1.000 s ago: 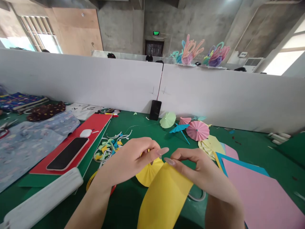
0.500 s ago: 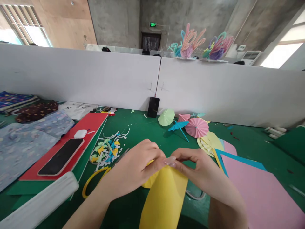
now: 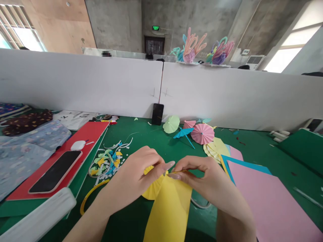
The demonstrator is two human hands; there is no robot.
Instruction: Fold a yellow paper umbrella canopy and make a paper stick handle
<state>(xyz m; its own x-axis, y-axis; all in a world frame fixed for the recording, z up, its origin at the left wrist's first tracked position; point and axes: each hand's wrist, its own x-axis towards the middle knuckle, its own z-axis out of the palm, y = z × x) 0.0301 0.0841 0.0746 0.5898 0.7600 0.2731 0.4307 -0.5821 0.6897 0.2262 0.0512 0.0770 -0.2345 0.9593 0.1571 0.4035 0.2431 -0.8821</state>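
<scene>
My left hand (image 3: 143,171) has its fingers curled and its thumb stretched toward my right hand. It is closed on a pleated yellow paper piece (image 3: 150,191), which fans out beneath the fingers and is partly covered by them. Between thumb and fingertips, my right hand (image 3: 202,171) pinches the top edge of a smooth yellow paper sheet (image 3: 169,208). The sheet bends and hangs toward me, its upper left corner close to the left thumb and the pleats. Whether the two papers are joined there, I cannot tell.
Several small paper umbrellas (image 3: 202,133) lie ahead, near a phone (image 3: 157,114) against the white partition (image 3: 113,87). Pink paper (image 3: 267,195) is at right. Paper scraps (image 3: 108,161), a yellow scissor handle (image 3: 88,196) and another phone (image 3: 57,171) on red card are at left.
The thumbs, touching before, have moved apart. More of the pleated yellow paper shows below my left hand. The whole view has shifted, so the scene sits slightly further left.
</scene>
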